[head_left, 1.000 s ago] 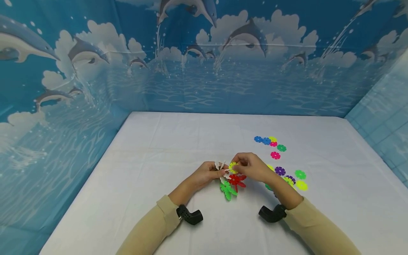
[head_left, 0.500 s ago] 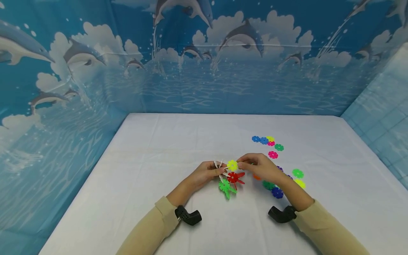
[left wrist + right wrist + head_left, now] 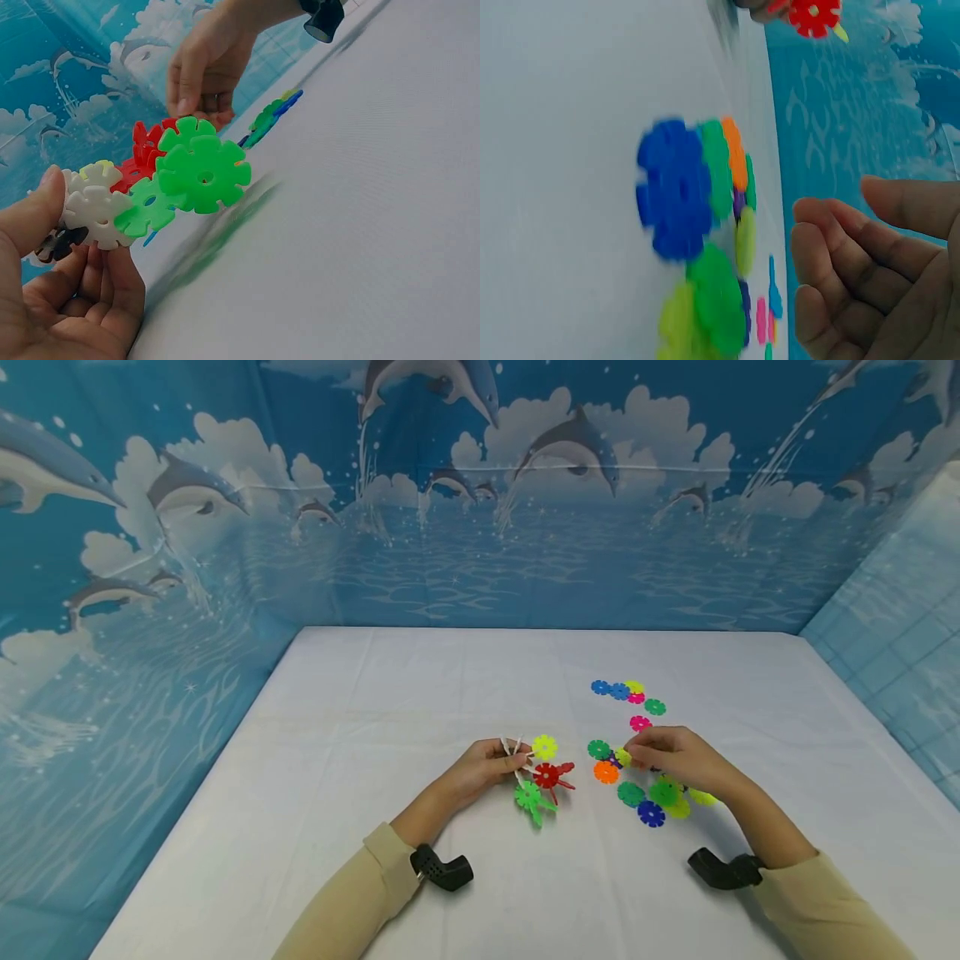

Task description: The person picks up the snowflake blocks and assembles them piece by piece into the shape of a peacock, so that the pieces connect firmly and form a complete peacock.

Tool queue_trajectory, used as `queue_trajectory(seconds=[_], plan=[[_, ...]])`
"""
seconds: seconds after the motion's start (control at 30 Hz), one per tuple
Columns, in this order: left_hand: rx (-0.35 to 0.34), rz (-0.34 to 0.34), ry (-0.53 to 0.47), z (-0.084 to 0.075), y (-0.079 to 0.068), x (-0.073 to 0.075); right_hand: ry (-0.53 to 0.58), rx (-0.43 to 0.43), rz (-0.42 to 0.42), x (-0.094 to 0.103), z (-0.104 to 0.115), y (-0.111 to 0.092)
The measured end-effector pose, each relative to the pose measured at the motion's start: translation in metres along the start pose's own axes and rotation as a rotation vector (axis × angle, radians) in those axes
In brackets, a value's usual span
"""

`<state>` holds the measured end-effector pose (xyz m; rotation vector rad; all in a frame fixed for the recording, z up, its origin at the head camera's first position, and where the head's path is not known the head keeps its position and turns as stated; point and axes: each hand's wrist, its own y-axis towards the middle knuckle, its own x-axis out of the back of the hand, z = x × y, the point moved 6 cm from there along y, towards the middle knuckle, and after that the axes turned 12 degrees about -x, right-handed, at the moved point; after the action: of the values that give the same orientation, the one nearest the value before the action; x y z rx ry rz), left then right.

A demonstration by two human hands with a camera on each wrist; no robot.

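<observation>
My left hand (image 3: pixel 487 768) holds a joined cluster of notched plastic snowflake discs, the thumb and fingers pinching a white disc (image 3: pixel 97 214) with a black disc (image 3: pixel 61 244) beside it. From that cluster stick out green discs (image 3: pixel 206 176), red discs (image 3: pixel 547 775) and a yellow disc (image 3: pixel 544 747). Over the loose discs to the right is my right hand (image 3: pixel 678 760), its fingertips right at a small yellow disc (image 3: pixel 622 757) in the head view. The right wrist view shows its thumb apart from loosely bent fingers, nothing between them.
Loose discs lie on the white tablecloth (image 3: pixel 360 710): orange (image 3: pixel 606 772), dark blue (image 3: pixel 651 814), green (image 3: pixel 631 793) and others. Farther back are blue discs (image 3: pixel 601 687) and a pink disc (image 3: pixel 640 723). A dolphin-print curtain (image 3: pixel 480 568) stands behind the table.
My right hand has left the yellow disc on the cluster and moved right to the loose discs. The left hand has stayed nearly still, holding the cluster.
</observation>
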<state>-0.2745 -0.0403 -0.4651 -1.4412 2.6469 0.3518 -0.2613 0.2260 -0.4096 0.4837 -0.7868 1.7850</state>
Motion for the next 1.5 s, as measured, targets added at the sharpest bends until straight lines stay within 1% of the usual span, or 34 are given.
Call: queue_trajectory(seconds=[0.23, 0.4, 0.63, 0.7, 0.87, 0.97, 1.1, 1.2, 1.3, 1.43, 1.5], plan=[[-0.012, 0.021, -0.032, -0.001, 0.0, -0.001, -0.141, -0.058, -0.042, 0.017, -0.023, -0.002], [-0.022, 0.029, -0.056, 0.0, 0.001, -0.001, -0.151, -0.065, -0.059, 0.018, -0.032, 0.002], [-0.019, 0.024, -0.062, 0.001, 0.001, -0.003, -0.174, -0.029, -0.096, 0.008, -0.029, 0.016], [-0.016, 0.019, -0.055, 0.001, 0.001, -0.003, -0.18, -0.03, -0.104, 0.006, -0.027, 0.019], [-0.01, 0.004, -0.041, 0.002, 0.002, -0.003, -0.2, -0.02, -0.103, 0.001, -0.022, 0.025], [-0.011, 0.009, -0.039, 0.003, 0.003, -0.003, -0.205, -0.011, -0.104, 0.0, -0.021, 0.027], [-0.014, 0.017, -0.044, 0.003, 0.003, -0.004, -0.178, 0.025, -0.117, 0.0, -0.013, 0.026], [-0.016, 0.016, -0.048, 0.002, 0.003, -0.004, -0.126, 0.04, -0.126, -0.005, -0.002, 0.024], [-0.021, 0.019, -0.046, 0.001, 0.003, -0.004, -0.053, 0.052, -0.121, -0.013, 0.01, 0.023], [-0.027, 0.03, -0.045, 0.001, 0.003, -0.003, 0.047, 0.098, -0.09, -0.028, 0.028, 0.021], [-0.034, 0.041, -0.045, 0.001, 0.003, -0.003, 0.09, 0.106, -0.081, -0.034, 0.035, 0.02]])
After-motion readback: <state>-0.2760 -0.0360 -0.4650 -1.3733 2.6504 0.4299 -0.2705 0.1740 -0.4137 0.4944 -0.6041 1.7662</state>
